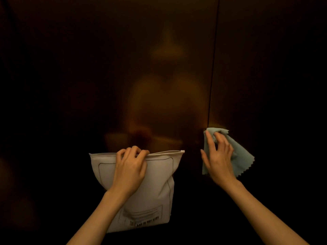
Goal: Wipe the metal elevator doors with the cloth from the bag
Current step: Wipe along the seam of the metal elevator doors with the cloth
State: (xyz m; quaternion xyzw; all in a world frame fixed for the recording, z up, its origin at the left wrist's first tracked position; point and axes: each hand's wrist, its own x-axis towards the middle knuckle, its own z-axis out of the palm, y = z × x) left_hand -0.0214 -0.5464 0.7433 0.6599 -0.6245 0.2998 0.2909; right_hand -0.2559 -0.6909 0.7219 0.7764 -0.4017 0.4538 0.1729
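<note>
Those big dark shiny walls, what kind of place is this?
Probably in front of elevator doors: two tall metal panels meet at a thin vertical seam and dimly reflect the person. The right hand holds a cloth by the seam.

Bare forearms, no sleeves

Both bare forearms reach forward; left hand curls its fingers tight in a grip, right hand pinches, thumb splayed.
</note>
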